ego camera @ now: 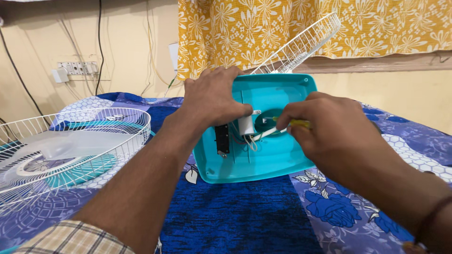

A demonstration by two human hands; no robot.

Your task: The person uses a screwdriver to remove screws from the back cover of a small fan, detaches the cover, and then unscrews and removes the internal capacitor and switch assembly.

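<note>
A turquoise plastic fan base (273,157) stands tilted on the bed, its hollow underside facing me. Inside it I see a black switch block (222,139), a white capacitor (246,125) and thin wires. My left hand (213,96) grips the top left edge of the base, thumb resting by the white part. My right hand (325,120) is closed around a yellow-handled screwdriver (296,123), whose tip points into the round hole at the middle of the base.
A white wire fan guard (89,141) with a clear blade and a turquoise piece lies at the left on the blue floral sheet (245,216). A second wire guard (301,44) leans behind the base against a yellow curtain. A wall socket board (77,68) is at the back left.
</note>
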